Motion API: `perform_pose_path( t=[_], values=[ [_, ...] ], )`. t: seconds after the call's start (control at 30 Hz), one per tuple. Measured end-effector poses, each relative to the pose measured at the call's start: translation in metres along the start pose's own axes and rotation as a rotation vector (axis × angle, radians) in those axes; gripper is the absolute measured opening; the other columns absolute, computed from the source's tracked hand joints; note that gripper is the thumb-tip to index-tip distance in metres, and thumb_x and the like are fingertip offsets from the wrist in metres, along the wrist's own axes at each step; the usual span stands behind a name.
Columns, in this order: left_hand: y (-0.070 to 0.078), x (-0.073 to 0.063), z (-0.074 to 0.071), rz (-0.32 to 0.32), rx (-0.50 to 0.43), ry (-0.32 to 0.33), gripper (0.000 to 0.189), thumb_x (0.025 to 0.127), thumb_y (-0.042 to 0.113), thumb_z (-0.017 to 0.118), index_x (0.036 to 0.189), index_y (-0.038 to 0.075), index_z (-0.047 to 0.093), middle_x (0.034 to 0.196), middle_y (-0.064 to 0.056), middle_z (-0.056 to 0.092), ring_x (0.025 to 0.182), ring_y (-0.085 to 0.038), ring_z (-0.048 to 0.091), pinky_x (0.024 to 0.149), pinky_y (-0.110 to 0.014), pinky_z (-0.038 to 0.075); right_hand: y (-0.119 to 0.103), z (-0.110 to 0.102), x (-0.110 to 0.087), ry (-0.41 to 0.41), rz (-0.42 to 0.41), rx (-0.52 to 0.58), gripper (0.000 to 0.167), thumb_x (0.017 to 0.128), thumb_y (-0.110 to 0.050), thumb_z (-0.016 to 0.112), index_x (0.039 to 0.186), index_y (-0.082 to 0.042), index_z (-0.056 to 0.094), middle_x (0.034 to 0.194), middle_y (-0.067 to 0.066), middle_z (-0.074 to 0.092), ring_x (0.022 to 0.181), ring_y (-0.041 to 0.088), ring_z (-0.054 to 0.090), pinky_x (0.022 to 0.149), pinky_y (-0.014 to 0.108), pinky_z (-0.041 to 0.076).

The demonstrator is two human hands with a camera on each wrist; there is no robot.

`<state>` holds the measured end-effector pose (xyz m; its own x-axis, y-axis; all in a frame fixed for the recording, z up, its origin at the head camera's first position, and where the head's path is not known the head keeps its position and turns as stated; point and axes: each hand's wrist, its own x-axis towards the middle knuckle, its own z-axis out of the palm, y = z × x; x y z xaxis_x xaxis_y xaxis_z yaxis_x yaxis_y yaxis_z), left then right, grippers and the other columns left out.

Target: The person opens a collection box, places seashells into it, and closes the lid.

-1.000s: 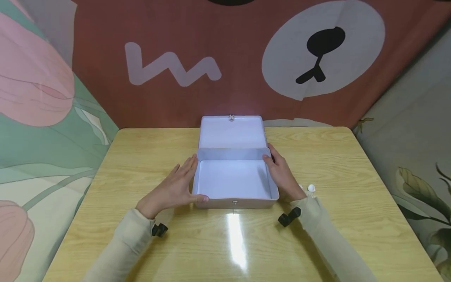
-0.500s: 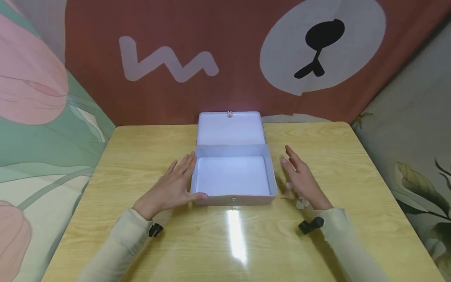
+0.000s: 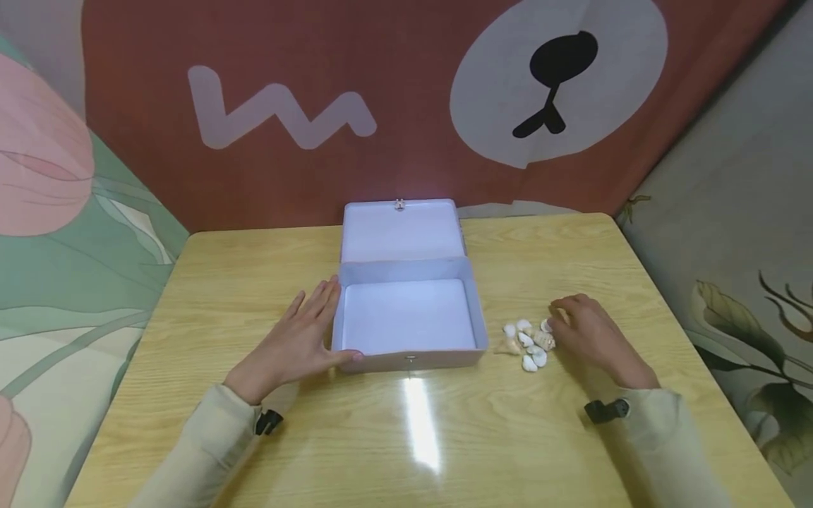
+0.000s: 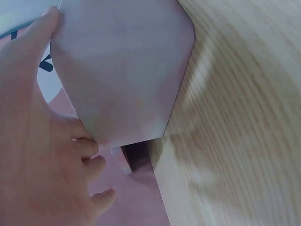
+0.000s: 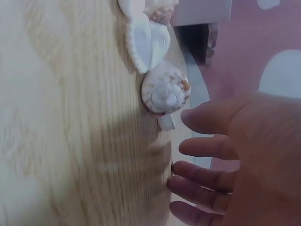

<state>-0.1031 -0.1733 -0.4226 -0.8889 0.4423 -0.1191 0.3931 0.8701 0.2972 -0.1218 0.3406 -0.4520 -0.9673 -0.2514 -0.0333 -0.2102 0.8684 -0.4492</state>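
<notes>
A hinged tin box (image 3: 409, 317), white inside and pinkish outside, sits on the table with its lid (image 3: 403, 231) raised at the back. My left hand (image 3: 286, 342) rests against its left side, fingers extended and thumb at the front rim. In the left wrist view the thumb and fingertips touch edges of the box's side wall (image 4: 122, 70). To the right lies a small pile of seashells (image 3: 538, 356). My right hand (image 3: 593, 335) is just right of them, and the right wrist view shows its loosely bent fingertips beside a spiral shell (image 5: 164, 89), with nothing in its grasp.
The wood-grain table (image 3: 254, 275) reaches back to a red-brown cloth backdrop (image 3: 406, 169). Patterned cloths hang at the left and right sides. A small clasp (image 3: 399, 204) is on the lid's top edge. The box floor shows bare white.
My right hand has let go of the box's right side and moved right to the shells, which now show fully. The left hand stays at the box. The head view has shifted slightly.
</notes>
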Motion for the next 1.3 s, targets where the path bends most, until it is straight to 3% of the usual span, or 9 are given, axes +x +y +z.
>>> perform_pose_path(
  t=[0.2, 0.4, 0.67, 0.87, 1.03, 1.3],
  values=[
    [-0.001, 0.0, 0.002, -0.003, -0.021, 0.01, 0.13, 0.088, 0.086, 0.059, 0.17, 0.0, 0.009, 0.182, -0.014, -0.001, 0.169, -0.036, 0.008, 0.137, -0.063, 0.008, 0.005, -0.004, -0.001, -0.072, 0.054, 0.027, 0.042, 0.107, -0.026, 0.065, 0.133, 0.007, 0.067, 0.118, 0.027, 0.066, 0.093, 0.03, 0.062, 0.075, 0.041, 0.052],
    [0.0, -0.002, 0.001, -0.009, -0.028, 0.018, 0.13, 0.087, 0.086, 0.06, 0.17, 0.0, 0.01, 0.181, -0.013, -0.002, 0.169, -0.037, 0.01, 0.137, -0.063, 0.009, 0.003, 0.004, 0.005, -0.08, 0.018, 0.047, 0.03, 0.104, -0.023, 0.07, 0.121, 0.001, 0.072, 0.103, 0.014, 0.068, 0.085, 0.018, 0.058, 0.07, 0.03, 0.047],
    [0.0, -0.002, 0.004, -0.007, -0.03, 0.022, 0.13, 0.087, 0.086, 0.061, 0.17, 0.0, 0.011, 0.182, -0.014, 0.002, 0.169, -0.037, 0.01, 0.137, -0.064, 0.01, -0.001, 0.008, 0.007, -0.089, 0.044, 0.067, 0.016, 0.101, -0.015, 0.072, 0.109, -0.001, 0.073, 0.094, 0.01, 0.064, 0.08, 0.017, 0.054, 0.065, 0.028, 0.043],
    [0.001, -0.001, 0.004, -0.012, -0.021, 0.03, 0.131, 0.086, 0.087, 0.061, 0.17, -0.001, 0.011, 0.182, -0.015, 0.004, 0.169, -0.037, 0.012, 0.137, -0.063, 0.01, -0.001, 0.006, 0.009, -0.113, 0.082, 0.098, 0.011, 0.104, -0.016, 0.069, 0.108, -0.006, 0.072, 0.099, 0.009, 0.071, 0.085, 0.017, 0.059, 0.071, 0.029, 0.048],
    [0.001, -0.002, 0.004, -0.014, -0.016, 0.033, 0.132, 0.085, 0.089, 0.059, 0.17, 0.0, 0.011, 0.182, -0.014, 0.002, 0.169, -0.036, 0.012, 0.137, -0.063, 0.01, 0.004, 0.005, 0.012, -0.069, 0.114, 0.143, 0.011, 0.106, -0.017, 0.065, 0.107, -0.007, 0.07, 0.098, 0.01, 0.074, 0.084, 0.015, 0.063, 0.07, 0.027, 0.05],
    [0.001, -0.002, 0.004, -0.024, -0.023, 0.029, 0.133, 0.085, 0.089, 0.06, 0.17, 0.001, 0.01, 0.182, -0.014, 0.002, 0.169, -0.035, 0.012, 0.137, -0.062, 0.01, 0.003, 0.003, 0.019, 0.022, 0.198, 0.279, 0.022, 0.109, -0.018, 0.062, 0.115, 0.004, 0.064, 0.092, 0.017, 0.076, 0.071, 0.013, 0.069, 0.061, 0.026, 0.054]
  ],
)
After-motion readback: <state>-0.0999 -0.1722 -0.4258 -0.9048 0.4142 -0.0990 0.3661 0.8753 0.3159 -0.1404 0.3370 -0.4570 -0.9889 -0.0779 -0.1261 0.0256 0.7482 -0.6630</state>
